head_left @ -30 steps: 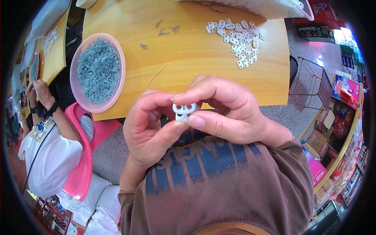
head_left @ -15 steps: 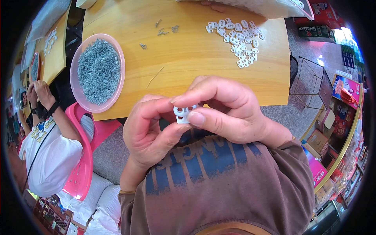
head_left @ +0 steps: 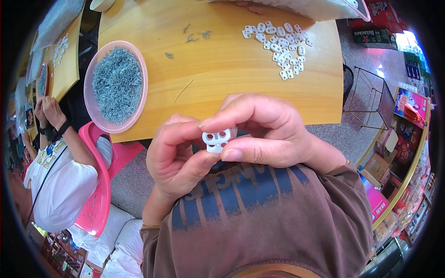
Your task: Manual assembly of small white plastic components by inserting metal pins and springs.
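Both hands meet close to my chest, below the front edge of a wooden table (head_left: 232, 74). Between them is a small white plastic piece with two round holes (head_left: 216, 140). My right hand (head_left: 269, 132) pinches it with thumb under and forefinger over. My left hand (head_left: 174, 155) grips its left side with thumb and fingers. On the table's far right lies a heap of several like white pieces (head_left: 282, 42). A pink bowl (head_left: 139, 99) full of small grey metal springs (head_left: 117, 84) stands at the table's left.
A few loose metal bits (head_left: 190, 37) lie near the table's far edge. A seated person in a white shirt (head_left: 58, 185) is at my left on a pink chair (head_left: 99, 204). A wire rack (head_left: 366, 99) and shelves of boxed goods stand to the right.
The hands have stayed together near my chest. The white piece has shifted slightly between the fingers, and its two holes now face up more plainly.
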A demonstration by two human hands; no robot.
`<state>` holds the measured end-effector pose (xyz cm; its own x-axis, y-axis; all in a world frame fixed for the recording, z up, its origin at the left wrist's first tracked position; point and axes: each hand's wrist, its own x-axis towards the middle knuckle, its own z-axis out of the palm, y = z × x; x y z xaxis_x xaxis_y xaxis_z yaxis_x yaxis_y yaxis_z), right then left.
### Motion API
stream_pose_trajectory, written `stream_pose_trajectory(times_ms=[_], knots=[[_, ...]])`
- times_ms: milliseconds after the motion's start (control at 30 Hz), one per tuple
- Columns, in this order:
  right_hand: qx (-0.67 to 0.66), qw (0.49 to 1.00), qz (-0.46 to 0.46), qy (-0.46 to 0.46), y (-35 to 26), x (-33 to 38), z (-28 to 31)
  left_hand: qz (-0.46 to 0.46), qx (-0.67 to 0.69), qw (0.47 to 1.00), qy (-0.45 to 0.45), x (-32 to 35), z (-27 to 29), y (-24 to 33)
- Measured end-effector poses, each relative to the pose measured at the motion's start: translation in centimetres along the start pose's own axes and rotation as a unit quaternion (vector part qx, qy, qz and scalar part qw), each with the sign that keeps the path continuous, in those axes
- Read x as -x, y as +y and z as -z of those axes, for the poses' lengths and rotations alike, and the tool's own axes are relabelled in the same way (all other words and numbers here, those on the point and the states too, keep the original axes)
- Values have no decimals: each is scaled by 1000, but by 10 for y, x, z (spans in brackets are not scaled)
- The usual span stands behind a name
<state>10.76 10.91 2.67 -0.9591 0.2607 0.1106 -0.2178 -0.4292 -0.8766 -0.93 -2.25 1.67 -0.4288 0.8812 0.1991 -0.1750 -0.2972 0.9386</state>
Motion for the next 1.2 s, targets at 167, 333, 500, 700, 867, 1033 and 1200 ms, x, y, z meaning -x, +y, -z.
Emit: stream_pose_trajectory(times_ms=[167,333,500,700,867,1033,1200], knots=[[11,1000,9,2,1,0,0,3,4,1000,-2,2,0,-2],[96,992,79,8,4,-3,1,15,18,1000,-2,2,0,-1],[238,958,161,5,2,-7,2,26,23,999,-2,4,3,-1],[277,945,172,10,1,-6,1,7,-9,1000,-1,2,2,-2],[264,948,176,16,6,-4,0,14,1,1000,5,2,-1,-2],[254,951,175,16,11,-5,0,11,9,1000,6,0,-3,-1],[263,939,219,33,24,-8,-3,-2,-1,1000,6,-4,-4,-1]])
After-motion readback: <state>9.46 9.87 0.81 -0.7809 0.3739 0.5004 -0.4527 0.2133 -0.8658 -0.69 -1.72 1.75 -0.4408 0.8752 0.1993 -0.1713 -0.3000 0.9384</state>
